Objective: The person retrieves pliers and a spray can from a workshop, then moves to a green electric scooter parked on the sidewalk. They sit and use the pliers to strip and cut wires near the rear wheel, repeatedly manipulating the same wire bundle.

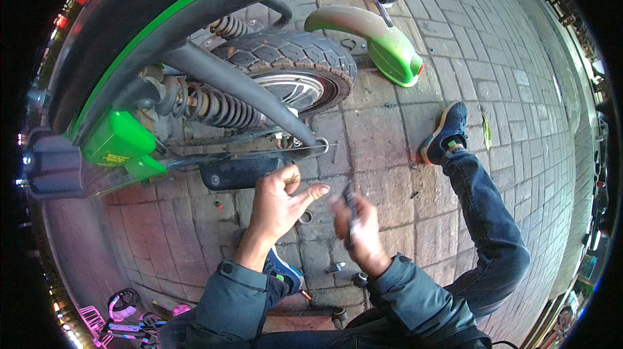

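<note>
My left hand (pixel 276 203) is just below the end of a dark frame tube (pixel 253 99) of an electric scooter, its fingers curled and its thumb stretched right. What those fingers hold, if anything, is hidden. Right of it, my right hand (pixel 363 232) is closed around a dark, slim tool (pixel 351 209), blurred by motion; its kind does not show. A metal hook-like loop (pixel 322 146) sits at the tube's end, with a thin rod or cable running left from it. Behind are the rear wheel (pixel 292 57) and a coil spring shock (pixel 207 104).
A green-and-grey mudguard (pixel 396 50) stands beyond the wheel. On the paving lie a metal ring (pixel 305 218), a small metal part (pixel 335 267) and a dark round part (pixel 360 279). My shoe (pixel 448 130) rests at right. A pink bike (pixel 126 313) is at lower left.
</note>
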`<state>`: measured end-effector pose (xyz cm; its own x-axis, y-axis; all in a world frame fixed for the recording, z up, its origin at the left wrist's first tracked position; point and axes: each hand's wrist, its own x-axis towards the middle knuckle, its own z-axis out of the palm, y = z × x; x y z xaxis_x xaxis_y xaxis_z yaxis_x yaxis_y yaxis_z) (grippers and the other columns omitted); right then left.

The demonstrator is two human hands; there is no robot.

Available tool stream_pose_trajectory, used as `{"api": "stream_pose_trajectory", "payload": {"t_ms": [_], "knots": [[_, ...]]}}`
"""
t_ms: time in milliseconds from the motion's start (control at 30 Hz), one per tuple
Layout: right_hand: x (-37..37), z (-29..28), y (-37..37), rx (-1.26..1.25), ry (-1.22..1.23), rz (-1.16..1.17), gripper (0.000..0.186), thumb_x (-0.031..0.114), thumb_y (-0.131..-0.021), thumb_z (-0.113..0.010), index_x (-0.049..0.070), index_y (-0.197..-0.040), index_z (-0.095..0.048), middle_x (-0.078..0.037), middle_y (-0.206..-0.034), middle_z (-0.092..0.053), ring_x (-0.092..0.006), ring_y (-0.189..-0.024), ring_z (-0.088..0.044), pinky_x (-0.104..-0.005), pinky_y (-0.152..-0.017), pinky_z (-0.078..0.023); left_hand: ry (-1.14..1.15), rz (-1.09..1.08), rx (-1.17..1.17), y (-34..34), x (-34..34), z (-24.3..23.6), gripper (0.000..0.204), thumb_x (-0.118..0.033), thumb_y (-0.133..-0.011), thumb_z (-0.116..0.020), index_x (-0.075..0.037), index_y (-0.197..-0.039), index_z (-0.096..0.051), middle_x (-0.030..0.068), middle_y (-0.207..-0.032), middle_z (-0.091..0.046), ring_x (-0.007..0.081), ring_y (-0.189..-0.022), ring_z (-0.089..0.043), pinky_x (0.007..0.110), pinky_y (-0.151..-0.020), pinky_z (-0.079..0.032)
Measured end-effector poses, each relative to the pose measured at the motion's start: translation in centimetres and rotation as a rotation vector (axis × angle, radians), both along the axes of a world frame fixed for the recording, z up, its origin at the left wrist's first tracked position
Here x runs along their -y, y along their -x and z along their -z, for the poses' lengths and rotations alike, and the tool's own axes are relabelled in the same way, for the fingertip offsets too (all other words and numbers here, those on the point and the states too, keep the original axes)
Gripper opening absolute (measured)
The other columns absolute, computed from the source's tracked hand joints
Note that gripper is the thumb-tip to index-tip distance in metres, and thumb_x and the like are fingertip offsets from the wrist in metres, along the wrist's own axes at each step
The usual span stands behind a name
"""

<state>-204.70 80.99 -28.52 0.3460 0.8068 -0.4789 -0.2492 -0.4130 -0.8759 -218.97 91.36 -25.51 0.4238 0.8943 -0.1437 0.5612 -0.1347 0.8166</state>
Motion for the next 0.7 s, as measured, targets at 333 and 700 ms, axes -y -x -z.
{"api": "stream_pose_trajectory", "payload": {"t_ms": [333,700], "knots": [[-1.0,-0.3,-2.3,-0.181,-0.005,0.044,0.031,0.035,-0.097,-0.061,0.006,-0.087,-0.056,0.000,-0.070,-0.054,-0.0106,-0.063,-0.051,-0.0271,-0.059,-0.042,0.336,-0.100,0.636,-0.4,0.0,0.8,0.018,-0.010,-0.098,-0.058,-0.003,-0.111,-0.047,0.0090,-0.090,-0.064,0.0138,-0.078,-0.063,0.029,-0.074,-0.054],[-5.3,-0.8,-1.2,-0.239,-0.289,0.040,0.023,0.001,-0.084,-0.074,0.004,-0.091,-0.052,-0.005,-0.090,-0.066,-0.0109,-0.084,-0.063,-0.0250,-0.076,-0.052,0.426,-0.038,0.607,0.0,0.2,2.0,0.014,-0.010,-0.098,-0.058,0.001,-0.105,-0.053,0.0079,-0.093,-0.066,0.0145,-0.082,-0.066,0.028,-0.077,-0.055]]}}
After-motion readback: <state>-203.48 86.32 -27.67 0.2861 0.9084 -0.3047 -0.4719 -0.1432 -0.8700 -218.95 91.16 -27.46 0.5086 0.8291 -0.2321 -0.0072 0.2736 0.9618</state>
